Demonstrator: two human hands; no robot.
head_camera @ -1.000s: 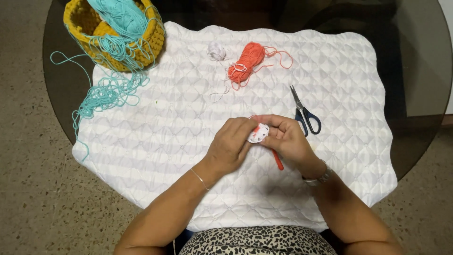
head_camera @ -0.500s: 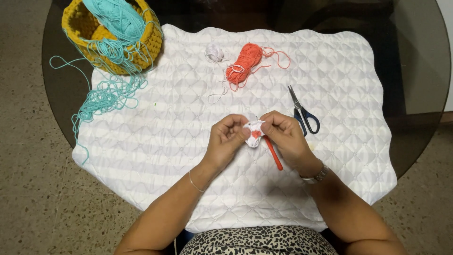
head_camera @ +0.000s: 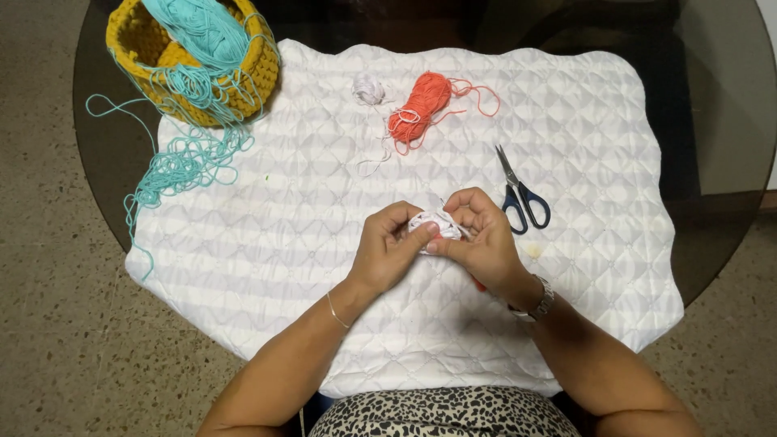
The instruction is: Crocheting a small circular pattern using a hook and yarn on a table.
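Here, both hands meet over the middle of the white quilted mat [head_camera: 566,162], which covers most of a round glass table [head_camera: 728,105]. The left hand [head_camera: 390,247] and the right hand [head_camera: 479,239] are curled toward each other, fingertips pinching a small white crocheted piece [head_camera: 433,224] between them; it sits raised a little above the mat, near its centre and slightly toward the person's side. The left thumb presses against the piece's lower edge, while the right fingers fold over its top. A sliver of something red [head_camera: 479,284] shows under the right palm (too little of it is visible to tell what it is).

Just beside the right hand, toward the mat's right half, lie scissors [head_camera: 522,194] with dark blue handles, blades shut and pointing away from the person. On the far part of the mat, near its top edge, rests a skein of orange yarn [head_camera: 421,103] with loose loops trailing off it, and just left of that a small ball of white yarn [head_camera: 369,89], its thread straying down the mat.

At the mat's far left corner stands a mustard-yellow crocheted basket [head_camera: 133,44] holding turquoise yarn [head_camera: 202,24]. More of that turquoise strand spills over the basket's rim in a loose tangle [head_camera: 182,162], running across the mat's left edge and onto the bare glass.

The left wrist wears a thin bracelet [head_camera: 333,307], the right a metal watch [head_camera: 538,303].
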